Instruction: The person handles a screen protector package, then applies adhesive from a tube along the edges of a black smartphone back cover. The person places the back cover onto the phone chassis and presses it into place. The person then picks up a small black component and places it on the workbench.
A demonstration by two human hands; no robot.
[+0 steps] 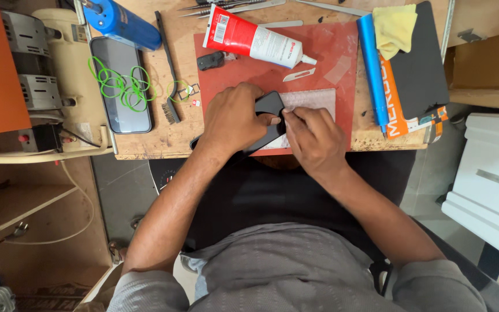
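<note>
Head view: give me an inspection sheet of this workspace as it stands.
Surface: worn wooden bench with a red mat.
Job's things: black phone on the mat, beside a clear bubble pouch.
Clutter: red-and-white glue tube, scalpel blade, second phone under green rubber bands, small brush, blue torch, yellow cloth, black pad.
Hands: left hand presses the phone; right hand works its edge.
Cables: pale cord hangs below the bench.
Surroundings: cream machine left, white box right.
</note>
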